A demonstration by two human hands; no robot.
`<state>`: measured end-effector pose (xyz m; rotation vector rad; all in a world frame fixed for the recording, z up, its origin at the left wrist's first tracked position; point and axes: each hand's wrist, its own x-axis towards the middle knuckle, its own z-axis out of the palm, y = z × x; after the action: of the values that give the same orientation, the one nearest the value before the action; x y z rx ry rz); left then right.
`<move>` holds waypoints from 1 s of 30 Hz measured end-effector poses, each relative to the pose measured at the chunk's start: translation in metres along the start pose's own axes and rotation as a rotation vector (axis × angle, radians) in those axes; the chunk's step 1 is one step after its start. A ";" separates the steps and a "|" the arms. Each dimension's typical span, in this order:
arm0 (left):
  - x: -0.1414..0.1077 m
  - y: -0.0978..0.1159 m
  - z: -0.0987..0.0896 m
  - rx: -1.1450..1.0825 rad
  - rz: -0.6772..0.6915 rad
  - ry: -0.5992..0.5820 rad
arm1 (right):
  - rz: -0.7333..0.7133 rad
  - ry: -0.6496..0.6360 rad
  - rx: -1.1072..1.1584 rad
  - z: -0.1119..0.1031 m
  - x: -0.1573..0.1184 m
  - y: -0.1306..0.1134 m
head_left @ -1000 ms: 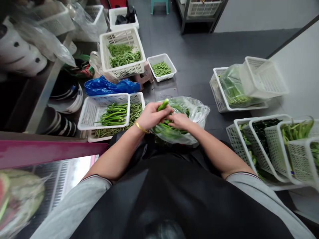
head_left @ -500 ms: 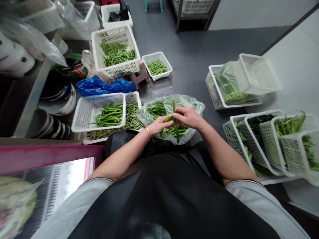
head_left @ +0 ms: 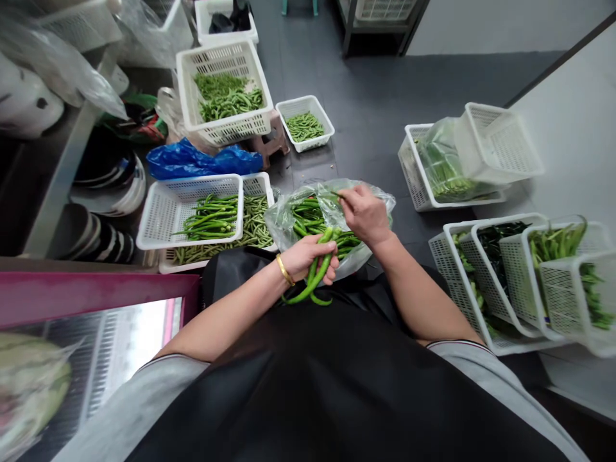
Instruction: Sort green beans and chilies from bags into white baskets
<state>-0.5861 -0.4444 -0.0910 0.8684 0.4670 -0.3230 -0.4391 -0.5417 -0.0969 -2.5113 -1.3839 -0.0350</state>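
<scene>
A: What's closest?
B: The person's left hand [head_left: 308, 260] is gripping a bunch of green chili peppers [head_left: 315, 276], fingers curled tight around them, tips dangling loose just in front of the black apron [head_left: 289, 385]. The right hand [head_left: 366, 215] is reaching over the clear plastic bag [head_left: 289, 221], with thumb and forefinger [head_left: 342, 197] pinched together at its upper edge. Can't tell whether they're on a stem or the film.
A: Where are the other peppers?
B: More are lying inside that bag [head_left: 312, 218], which is sitting just past the left hand.
A: Risks?
B: Loose tails could be slipping out of the left-hand grip and dropping to the dark floor [head_left: 375, 115] if the hold is slackening. A hard tug by the right hand could be tearing the thin bag.
A: What's around the bag?
B: Just left of it, a white mesh basket [head_left: 158, 218] is holding long peppers; peppers spilling that way could be mixing in. Beyond the bag, a small white basket [head_left: 283, 115] is holding beans. To the right, stacked baskets [head_left: 462, 282] are tilting.
</scene>
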 end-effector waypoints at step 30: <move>0.040 0.006 -0.031 0.141 0.533 0.460 | -0.063 -0.046 -0.158 -0.001 0.026 -0.020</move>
<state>-0.5580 -0.4196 -0.1252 1.1722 0.6186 0.3464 -0.4412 -0.5108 -0.0872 -2.6097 -1.5340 -0.1038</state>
